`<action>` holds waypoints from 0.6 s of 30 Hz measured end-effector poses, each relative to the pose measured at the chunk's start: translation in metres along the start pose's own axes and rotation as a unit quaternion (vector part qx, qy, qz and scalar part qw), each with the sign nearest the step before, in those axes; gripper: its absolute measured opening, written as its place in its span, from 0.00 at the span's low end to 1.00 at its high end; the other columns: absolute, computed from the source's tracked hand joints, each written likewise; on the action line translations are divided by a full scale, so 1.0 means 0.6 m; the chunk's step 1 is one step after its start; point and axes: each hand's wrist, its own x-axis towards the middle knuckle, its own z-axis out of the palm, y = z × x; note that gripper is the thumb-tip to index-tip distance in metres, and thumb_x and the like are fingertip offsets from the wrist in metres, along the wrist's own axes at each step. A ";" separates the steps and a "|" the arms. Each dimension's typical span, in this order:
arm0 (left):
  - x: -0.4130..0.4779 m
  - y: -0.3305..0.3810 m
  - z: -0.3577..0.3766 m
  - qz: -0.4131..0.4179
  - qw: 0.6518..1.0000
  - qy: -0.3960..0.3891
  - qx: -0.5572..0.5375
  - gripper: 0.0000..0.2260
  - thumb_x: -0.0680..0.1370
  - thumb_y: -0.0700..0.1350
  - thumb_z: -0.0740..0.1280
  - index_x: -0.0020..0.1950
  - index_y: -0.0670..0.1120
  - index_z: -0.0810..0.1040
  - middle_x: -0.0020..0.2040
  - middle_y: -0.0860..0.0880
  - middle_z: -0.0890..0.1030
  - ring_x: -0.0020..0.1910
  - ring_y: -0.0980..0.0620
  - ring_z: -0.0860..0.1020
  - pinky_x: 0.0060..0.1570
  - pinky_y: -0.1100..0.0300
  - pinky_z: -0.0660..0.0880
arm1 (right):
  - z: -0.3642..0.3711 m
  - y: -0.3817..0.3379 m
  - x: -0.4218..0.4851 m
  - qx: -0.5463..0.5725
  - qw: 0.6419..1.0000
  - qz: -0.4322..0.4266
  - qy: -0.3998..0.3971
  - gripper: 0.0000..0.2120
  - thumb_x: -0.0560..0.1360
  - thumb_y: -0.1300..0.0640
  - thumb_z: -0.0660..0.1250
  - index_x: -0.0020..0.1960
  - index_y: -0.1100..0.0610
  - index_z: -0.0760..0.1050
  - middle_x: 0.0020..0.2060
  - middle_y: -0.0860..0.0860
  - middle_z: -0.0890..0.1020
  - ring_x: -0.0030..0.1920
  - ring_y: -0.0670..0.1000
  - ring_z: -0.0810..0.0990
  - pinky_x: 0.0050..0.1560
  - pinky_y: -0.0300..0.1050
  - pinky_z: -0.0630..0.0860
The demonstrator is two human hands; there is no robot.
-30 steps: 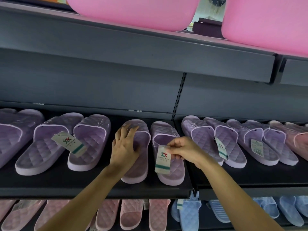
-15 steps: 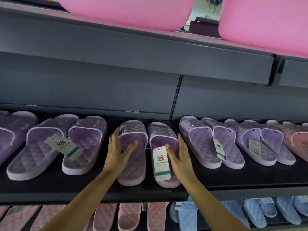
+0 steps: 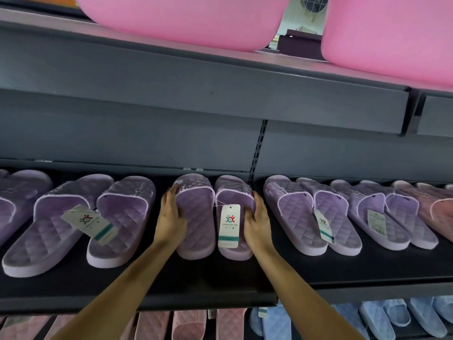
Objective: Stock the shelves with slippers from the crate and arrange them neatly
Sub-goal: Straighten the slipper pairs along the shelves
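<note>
Since a second ago the right hand (image 3: pixel 257 222) has let go of the hang tag (image 3: pixel 229 225) and shifted to the outer edge of its slipper, so both hands now bracket the middle pair (image 3: pixel 196 217). From the left: a lilac pair (image 3: pixel 49 231) lies splayed on the black shelf (image 3: pixel 220 276), a paper label (image 3: pixel 88 224) across it. Next, the left hand (image 3: pixel 171 217) lies flat against the left slipper's outer side, fingers straight. The middle pair sits between the hands, long axes running away from the person toward the back wall, straps touching; each hand is equally near its own slipper. The right hand mirrors the left, pressing inward and gripping nothing. Further right, more lilac pairs (image 3: pixel 294 207) overlap. Squaring the pair probably needs only inward pressure. No crate is in view, the leftmost slippers are cut off, and the pink slippers (image 3: pixel 183 325) and blue slippers (image 3: pixel 372 315) below are half hidden.
</note>
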 end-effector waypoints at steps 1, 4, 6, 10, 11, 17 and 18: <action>0.004 -0.004 0.000 0.000 1.000 -0.002 0.004 0.28 0.75 0.27 0.54 0.74 0.43 0.59 0.73 0.44 0.63 0.70 0.47 0.64 0.61 0.67 0.59 | 0.002 0.000 0.003 -0.001 1.000 0.002 -0.001 0.23 0.80 0.61 0.56 0.74 0.54 0.57 0.70 0.55 0.67 0.68 0.53 0.68 0.61 0.40 0.65; 0.012 -0.012 0.000 0.004 1.000 -0.004 0.007 0.30 0.74 0.26 0.53 0.74 0.43 0.59 0.73 0.44 0.63 0.70 0.47 0.64 0.61 0.67 0.60 | 0.005 -0.002 0.009 -0.002 1.000 0.008 -0.005 0.23 0.80 0.60 0.56 0.74 0.54 0.57 0.69 0.55 0.68 0.67 0.53 0.70 0.60 0.40 0.66; 0.012 -0.013 0.000 0.007 1.000 -0.005 0.003 0.30 0.73 0.26 0.53 0.74 0.44 0.59 0.73 0.44 0.63 0.70 0.47 0.64 0.62 0.66 0.60 | 0.005 -0.004 0.009 -0.004 1.000 0.010 -0.006 0.24 0.80 0.60 0.56 0.74 0.54 0.57 0.69 0.55 0.68 0.66 0.53 0.70 0.59 0.40 0.66; 0.010 -0.013 -0.001 0.006 1.000 -0.008 0.005 0.30 0.74 0.27 0.53 0.74 0.44 0.58 0.73 0.45 0.63 0.70 0.47 0.64 0.63 0.63 0.61 | 0.003 -0.007 0.007 -0.024 0.999 0.006 -0.021 0.25 0.80 0.59 0.57 0.75 0.54 0.54 0.70 0.55 0.66 0.67 0.53 0.69 0.55 0.36 0.63; 0.010 -0.013 -0.002 0.008 1.000 -0.009 0.005 0.29 0.74 0.27 0.53 0.74 0.44 0.59 0.73 0.45 0.63 0.70 0.47 0.64 0.63 0.63 0.61 | 0.002 -0.008 0.006 -0.033 0.999 0.004 -0.027 0.26 0.79 0.57 0.58 0.75 0.54 0.53 0.71 0.55 0.66 0.67 0.53 0.69 0.55 0.36 0.63; 0.008 -0.010 -0.021 0.026 0.997 -0.050 0.046 0.29 0.76 0.32 0.61 0.75 0.44 0.58 0.73 0.44 0.62 0.71 0.47 0.63 0.64 0.64 0.59 | -0.032 -0.019 0.006 -0.130 0.987 -0.024 -0.087 0.30 0.79 0.57 0.59 0.76 0.54 0.49 0.73 0.54 0.63 0.69 0.54 0.67 0.59 0.38 0.64; 0.006 -0.009 -0.027 0.038 0.996 -0.052 0.064 0.28 0.76 0.33 0.62 0.75 0.43 0.58 0.73 0.44 0.62 0.72 0.47 0.62 0.64 0.66 0.57 | -0.039 -0.021 0.003 -0.151 0.983 -0.037 -0.095 0.30 0.79 0.57 0.60 0.76 0.55 0.50 0.73 0.55 0.63 0.70 0.54 0.66 0.62 0.40 0.64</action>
